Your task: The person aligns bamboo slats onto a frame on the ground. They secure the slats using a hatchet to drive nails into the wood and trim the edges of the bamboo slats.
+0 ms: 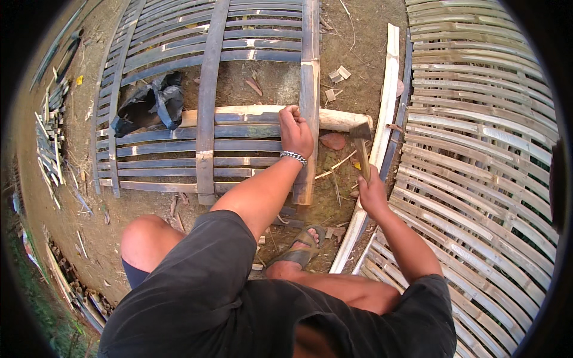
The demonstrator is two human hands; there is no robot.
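Bare dirt (352,71) btwn 2 bamboo panels (239,149) (477,149) passable; wood chips (339,74) + leaning slat (385,101) obstruct.

**Count of what lies on the ground**

Two bamboo lattice panels: one dark panel (179,149) ahead, one pale panel (477,149) at the right. One round pole (334,119) lying across under the dark panel. One hammer (362,143). One black bag (149,104). One loose pale split strip (382,131). Two hands: left hand (295,131), right hand (373,194). One sandal (298,247). One silver bracelet (293,157).
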